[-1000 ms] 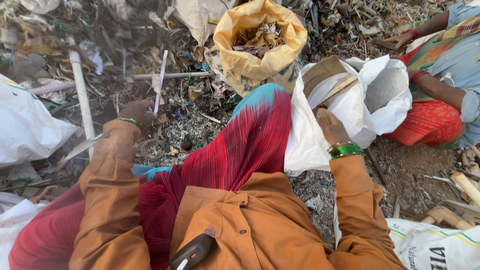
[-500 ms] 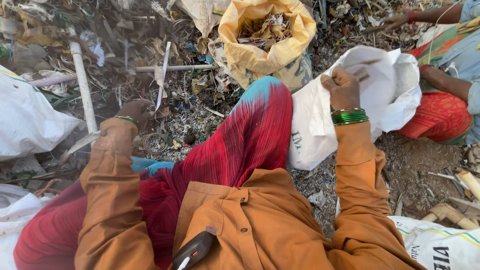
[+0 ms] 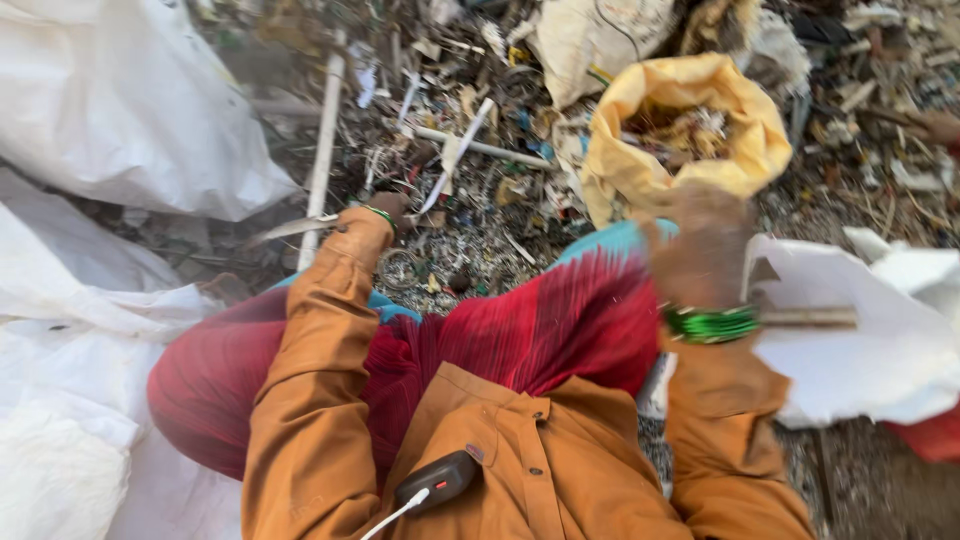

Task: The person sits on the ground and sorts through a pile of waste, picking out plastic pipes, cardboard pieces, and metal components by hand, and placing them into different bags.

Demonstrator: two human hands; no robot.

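Yellow plastic sack (image 3: 640, 175) stands open on the littered ground (image 3: 480, 230), just beyond my blurred right hand (image 3: 705, 250), grip unclear. My left hand (image 3: 385, 208) reaches down into scraps, fingers hidden.

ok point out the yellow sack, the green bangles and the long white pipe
yellow sack (image 3: 630, 170), head view, on its outer left wall
green bangles (image 3: 712, 323), head view, on the middle of the stack
long white pipe (image 3: 322, 150), head view, mid-length

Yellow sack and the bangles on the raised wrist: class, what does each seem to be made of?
Yellow sack: probably thin plastic, slightly glossy; it crumples and its rim is rolled down. Green bangles: shiny and stacked in rigid rings on the right wrist, perhaps glass or plastic; motion blur leaves it open.
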